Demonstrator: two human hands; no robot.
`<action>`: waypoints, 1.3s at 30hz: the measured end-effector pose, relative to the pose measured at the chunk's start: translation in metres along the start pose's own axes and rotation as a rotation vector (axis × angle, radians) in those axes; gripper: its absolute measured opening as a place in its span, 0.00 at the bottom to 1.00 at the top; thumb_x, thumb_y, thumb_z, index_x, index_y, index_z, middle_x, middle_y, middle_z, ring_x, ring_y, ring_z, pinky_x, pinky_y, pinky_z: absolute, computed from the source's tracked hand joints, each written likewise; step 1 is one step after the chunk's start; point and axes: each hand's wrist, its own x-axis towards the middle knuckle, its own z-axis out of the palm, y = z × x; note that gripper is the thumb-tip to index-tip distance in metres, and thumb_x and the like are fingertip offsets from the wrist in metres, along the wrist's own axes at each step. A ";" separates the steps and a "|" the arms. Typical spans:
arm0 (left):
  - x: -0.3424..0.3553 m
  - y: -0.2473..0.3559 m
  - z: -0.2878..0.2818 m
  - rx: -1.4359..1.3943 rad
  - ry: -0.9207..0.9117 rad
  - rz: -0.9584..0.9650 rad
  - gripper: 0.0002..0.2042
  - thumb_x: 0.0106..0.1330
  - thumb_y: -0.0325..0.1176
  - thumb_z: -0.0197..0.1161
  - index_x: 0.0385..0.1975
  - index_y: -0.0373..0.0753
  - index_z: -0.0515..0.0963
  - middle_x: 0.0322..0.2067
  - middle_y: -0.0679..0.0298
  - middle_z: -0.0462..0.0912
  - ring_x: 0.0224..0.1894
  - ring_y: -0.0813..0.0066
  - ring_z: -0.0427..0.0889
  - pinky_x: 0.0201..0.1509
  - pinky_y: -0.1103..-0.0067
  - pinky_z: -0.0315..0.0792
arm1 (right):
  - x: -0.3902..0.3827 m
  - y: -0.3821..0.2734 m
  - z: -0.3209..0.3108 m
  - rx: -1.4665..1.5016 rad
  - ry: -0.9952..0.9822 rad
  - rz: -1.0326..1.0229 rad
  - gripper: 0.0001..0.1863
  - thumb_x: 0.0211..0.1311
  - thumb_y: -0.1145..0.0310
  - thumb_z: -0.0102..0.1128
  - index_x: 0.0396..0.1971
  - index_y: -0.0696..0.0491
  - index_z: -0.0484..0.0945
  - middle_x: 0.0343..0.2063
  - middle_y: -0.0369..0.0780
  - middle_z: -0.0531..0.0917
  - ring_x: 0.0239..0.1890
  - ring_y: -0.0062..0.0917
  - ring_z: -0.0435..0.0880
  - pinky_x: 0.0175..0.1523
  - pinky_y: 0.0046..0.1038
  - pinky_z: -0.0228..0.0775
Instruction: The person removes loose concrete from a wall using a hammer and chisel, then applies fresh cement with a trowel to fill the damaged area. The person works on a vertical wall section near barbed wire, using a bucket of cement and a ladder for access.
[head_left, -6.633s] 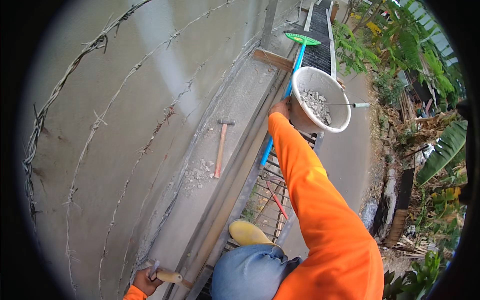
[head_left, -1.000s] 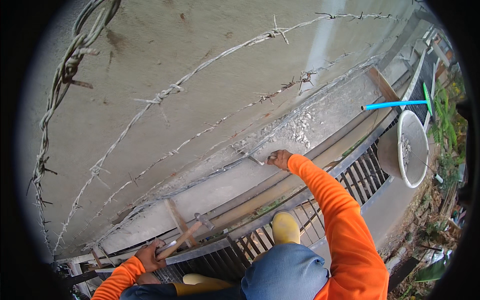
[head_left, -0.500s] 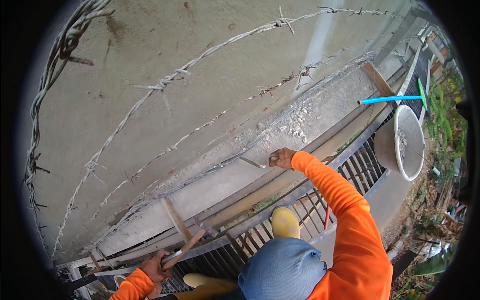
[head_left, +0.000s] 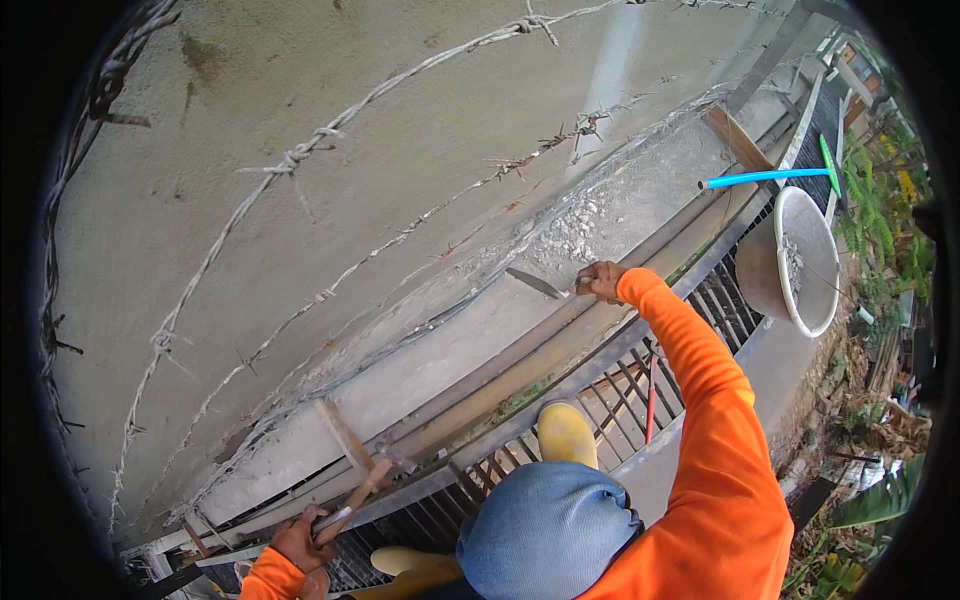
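My right hand (head_left: 601,283) is closed around a trowel, its flat grey blade (head_left: 537,284) pointing left over a dusty concrete ledge (head_left: 470,325). Just beyond the blade lies a scatter of broken grey rubble (head_left: 572,236). At the lower left, my left hand (head_left: 298,540) grips a wooden-handled tool (head_left: 355,500), the wood slanting up to the right. Its working end cannot be made out. The tool's upper end is close to a short wooden brace (head_left: 343,437) beside the ledge.
Barbed wire (head_left: 290,160) runs along the wall. A pale bucket (head_left: 790,262) with rubble stands at right, near a blue-handled tool with a green head (head_left: 765,178). Metal grating (head_left: 625,390) lies under my yellow boot (head_left: 567,435). A red rod (head_left: 651,400) leans there.
My right hand and the trowel have shifted right and up along the ledge, closer to the rubble. My left hand still grips the wooden-handled tool. The view has shifted slightly.
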 end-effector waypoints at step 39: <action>0.043 -0.001 -0.011 0.288 -0.103 0.053 0.25 0.50 0.38 0.67 0.51 0.46 0.70 0.27 0.52 0.84 0.33 0.45 0.85 0.43 0.61 0.79 | 0.077 0.057 0.004 -0.402 -0.069 -0.528 0.28 0.63 0.46 0.62 0.58 0.47 0.79 0.36 0.40 0.82 0.32 0.32 0.84 0.35 0.37 0.81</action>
